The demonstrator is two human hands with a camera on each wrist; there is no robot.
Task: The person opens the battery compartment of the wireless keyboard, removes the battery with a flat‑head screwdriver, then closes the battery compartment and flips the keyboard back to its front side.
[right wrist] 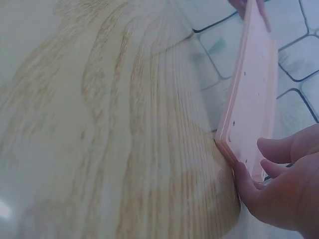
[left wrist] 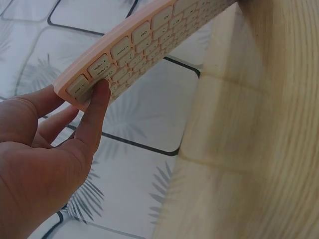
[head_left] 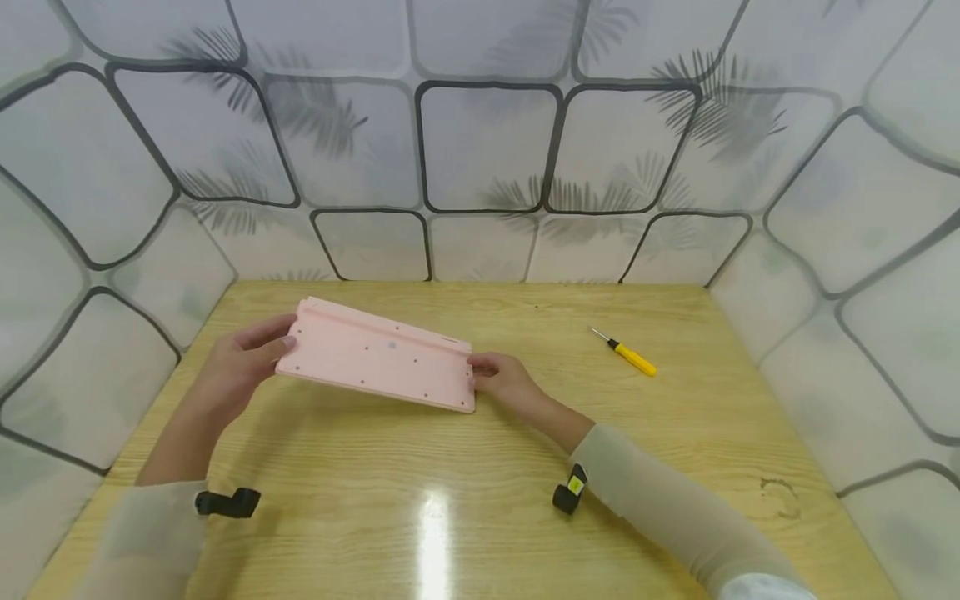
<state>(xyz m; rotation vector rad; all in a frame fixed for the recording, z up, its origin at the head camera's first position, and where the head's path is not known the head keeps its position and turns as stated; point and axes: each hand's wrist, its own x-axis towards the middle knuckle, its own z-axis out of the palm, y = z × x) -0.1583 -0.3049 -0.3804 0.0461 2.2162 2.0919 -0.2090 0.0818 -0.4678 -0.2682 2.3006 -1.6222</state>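
Observation:
A pink keyboard (head_left: 382, 354) is held up between both hands, its underside with small dark screw holes facing the head camera. In the left wrist view its pale keys (left wrist: 142, 35) show on the other face. My left hand (head_left: 238, 364) pinches the keyboard's left end, thumb on one face and fingers on the other. At the opposite end my right hand (head_left: 510, 383) grips the edge between thumb and fingers. That end sits lower than the left, close to the tabletop; the right wrist view shows the lower corner (right wrist: 222, 142) near the wood.
A screwdriver (head_left: 632, 357) with a yellow handle lies on the wooden table (head_left: 480, 483), right of the right hand. Patterned fabric walls (head_left: 487, 150) enclose the back and both sides. A dark mark (head_left: 780, 497) is on the table at the right.

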